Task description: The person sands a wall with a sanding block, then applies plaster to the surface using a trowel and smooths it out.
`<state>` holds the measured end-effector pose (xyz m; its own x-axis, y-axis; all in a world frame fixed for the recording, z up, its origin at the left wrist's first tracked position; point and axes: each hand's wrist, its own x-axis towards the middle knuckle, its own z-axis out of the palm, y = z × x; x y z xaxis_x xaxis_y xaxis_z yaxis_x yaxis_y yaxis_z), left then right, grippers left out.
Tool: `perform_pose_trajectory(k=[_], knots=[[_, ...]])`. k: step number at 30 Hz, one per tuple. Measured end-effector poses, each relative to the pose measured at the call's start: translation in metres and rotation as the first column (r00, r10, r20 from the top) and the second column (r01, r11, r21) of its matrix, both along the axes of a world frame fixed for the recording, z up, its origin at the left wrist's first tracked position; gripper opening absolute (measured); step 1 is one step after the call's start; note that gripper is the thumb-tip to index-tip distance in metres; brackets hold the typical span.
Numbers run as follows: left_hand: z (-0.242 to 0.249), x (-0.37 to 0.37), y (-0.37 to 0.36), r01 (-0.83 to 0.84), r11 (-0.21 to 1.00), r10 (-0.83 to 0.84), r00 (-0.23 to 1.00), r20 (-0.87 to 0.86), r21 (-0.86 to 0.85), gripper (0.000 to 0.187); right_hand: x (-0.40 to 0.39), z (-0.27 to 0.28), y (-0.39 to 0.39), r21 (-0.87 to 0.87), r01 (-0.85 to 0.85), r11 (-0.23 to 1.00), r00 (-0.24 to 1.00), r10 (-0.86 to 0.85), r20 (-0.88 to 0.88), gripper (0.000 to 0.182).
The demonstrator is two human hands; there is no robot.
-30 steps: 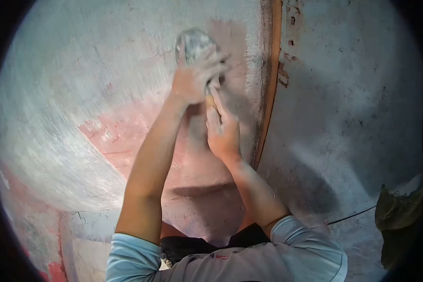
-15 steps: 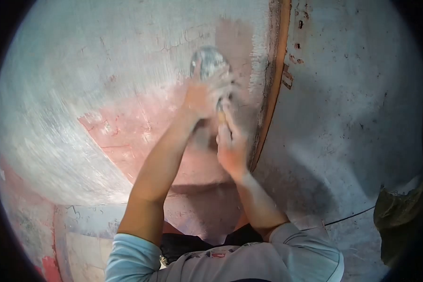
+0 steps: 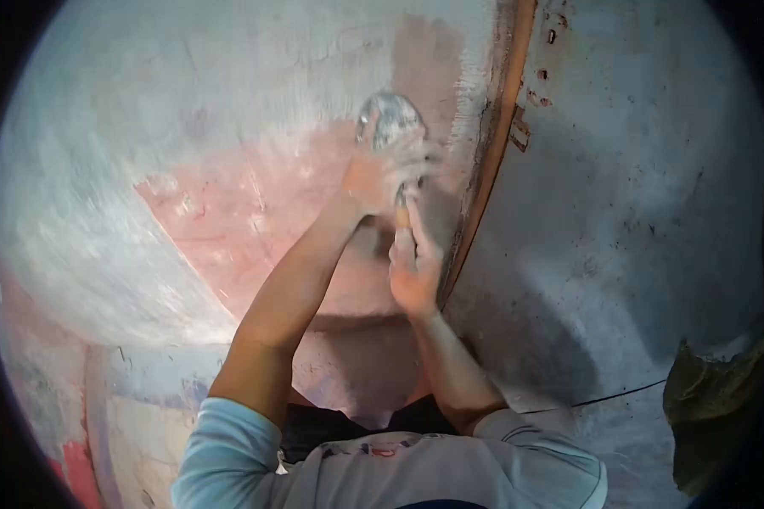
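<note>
My left hand [image 3: 372, 180] is wrapped round the near end of a rounded bowl [image 3: 390, 114] smeared grey and white. Its thumb lies along the bowl's left side, and the other fingers blur at the right. Just below, my right hand [image 3: 416, 263] grips a putty knife by its yellow-brown handle [image 3: 401, 218], the metal part pointing up toward the left fingers. The knife's blade is mostly hidden, and what the bowl contains is not clear. Both hands are in front of a pinkish-red patch [image 3: 229, 216] on a pale grey curved surface.
A brown strip [image 3: 494, 144] runs down the right edge of the curved surface. Beyond it stands a grey panel [image 3: 620, 220] with rusty marks. Dark green cloth [image 3: 713, 407] hangs at the lower right, near a thin black cable [image 3: 620, 396].
The view has shifted slightly. Both hands stay close together with the bowl and putty knife still in them; the bowl appears a little lower and farther right.
</note>
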<state>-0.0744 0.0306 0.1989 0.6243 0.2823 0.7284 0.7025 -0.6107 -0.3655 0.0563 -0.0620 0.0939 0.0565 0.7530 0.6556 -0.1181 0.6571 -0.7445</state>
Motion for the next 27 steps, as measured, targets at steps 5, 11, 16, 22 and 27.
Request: perform_pose_trajectory(k=[5,11,16,22,27], knots=[[0.004,0.004,0.014,-0.054,0.996,0.06,0.995,-0.082,0.068,0.047,0.017,0.04,-0.018,-0.233,0.007,0.973,1.0,-0.005,0.011,0.045],[0.051,0.022,0.016,-0.148,0.989,0.149,0.987,-0.065,0.022,0.045,0.036,0.088,-0.006,-0.226,-0.182,0.957,0.978,0.152,-0.142,0.051],[-0.023,0.02,-0.016,-0.204,0.966,0.188,0.976,-0.112,-0.156,0.051,0.03,0.013,-0.02,-0.11,-0.176,0.978,0.974,0.157,-0.162,0.051],[0.024,0.016,0.005,-0.122,0.991,0.118,0.991,-0.069,-0.051,0.05,0.033,0.05,-0.007,-0.135,-0.06,0.989,0.998,0.058,-0.015,0.05],[-0.032,0.025,0.003,0.003,0.999,0.001,0.996,0.092,-0.044,0.045,0.029,0.023,-0.037,-0.048,-0.005,0.999,0.999,0.006,0.038,0.05]])
